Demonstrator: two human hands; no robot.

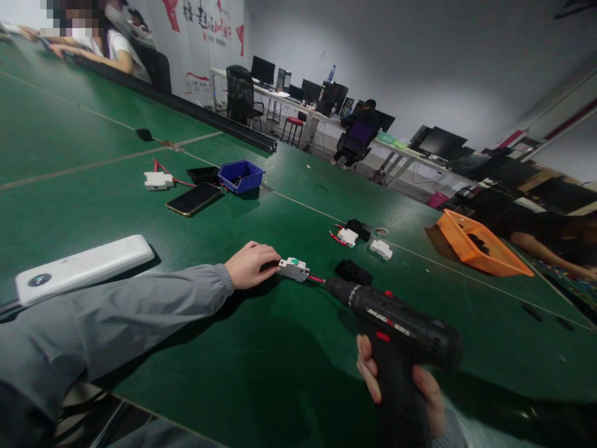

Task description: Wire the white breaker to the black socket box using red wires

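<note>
A white circuit breaker (293, 270) with a green part on top lies on the green table (280, 361). The fingertips of my left hand (252, 266) close on its left end. In my right hand (426, 389) is a black power drill (396, 323) with red buttons, gripped by its handle. From the drill's chuck a reddish bit reaches to the breaker's right end; whether it sits in a screw I cannot tell. Just beyond the drill's nose rests a small black part (353, 272). Farther back are a white breaker with red wires (347, 237) and another white breaker (381, 249).
A blue bin (241, 177), a phone (194, 199) and a wired white breaker (158, 180) are at the back left. Near my left sleeve lies a long white device (86, 267). An orange basket (480, 249) stands at right, close to another person's arm (553, 249).
</note>
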